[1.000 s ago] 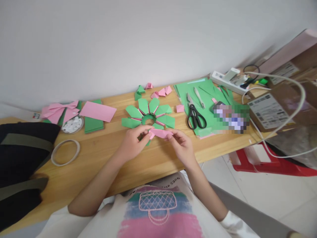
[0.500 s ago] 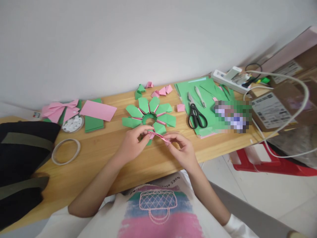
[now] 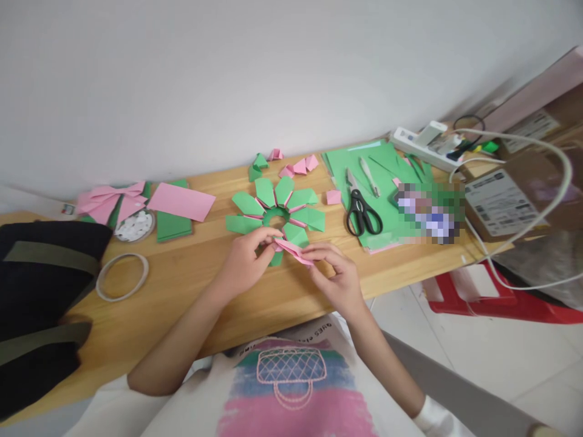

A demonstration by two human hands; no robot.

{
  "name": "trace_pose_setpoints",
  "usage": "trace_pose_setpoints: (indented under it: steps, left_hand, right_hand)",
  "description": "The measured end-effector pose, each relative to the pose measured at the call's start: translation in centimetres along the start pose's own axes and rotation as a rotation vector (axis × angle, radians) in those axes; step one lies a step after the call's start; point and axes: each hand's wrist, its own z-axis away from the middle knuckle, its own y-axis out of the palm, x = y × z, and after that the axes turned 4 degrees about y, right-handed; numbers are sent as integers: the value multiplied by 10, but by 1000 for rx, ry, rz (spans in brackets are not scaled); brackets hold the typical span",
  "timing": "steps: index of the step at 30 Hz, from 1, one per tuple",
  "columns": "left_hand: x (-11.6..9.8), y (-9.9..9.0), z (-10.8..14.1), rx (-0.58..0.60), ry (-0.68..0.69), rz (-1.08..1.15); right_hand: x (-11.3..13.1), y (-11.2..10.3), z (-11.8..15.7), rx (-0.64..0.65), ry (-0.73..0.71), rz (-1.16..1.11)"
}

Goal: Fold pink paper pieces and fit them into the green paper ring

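A folded pink paper piece (image 3: 294, 250) is held between both hands over the near side of a ring of green paper petals (image 3: 265, 192). My left hand (image 3: 248, 260) pinches its left end. At its right end, the fingers and thumb of my right hand (image 3: 336, 274) grip the paper. Thin pink layers show between the green petals, and the hands and pink piece hide part of the ring's near side. Small folded pink pieces (image 3: 299, 165) and green pieces (image 3: 259, 164) lie behind the ring, with a single pink one (image 3: 333, 196) to its right.
Black scissors (image 3: 362, 215) and a white cutter (image 3: 369, 176) lie on green sheets (image 3: 339, 162). At left are a tape roll (image 3: 122, 277), pink paper (image 3: 182, 201), a pink bow (image 3: 112, 200) and a dark bag (image 3: 45, 273). Cables, a power strip (image 3: 426, 147) and a box (image 3: 501, 200) stand right.
The pink piece has tilted so that more of its face shows between the fingers. Both hands stay almost in place, still holding it.
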Motion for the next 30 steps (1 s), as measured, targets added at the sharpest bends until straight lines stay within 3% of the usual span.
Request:
trace_pose_setpoints:
  steps: [20,30]
  left_hand:
    - [-9,1,-1,20,61,-125]
    - [-6,1,0,17,56,-121]
  right_hand:
    - [5,4,1,9,46,-13]
    - [-8,10,2,-136,367,-261]
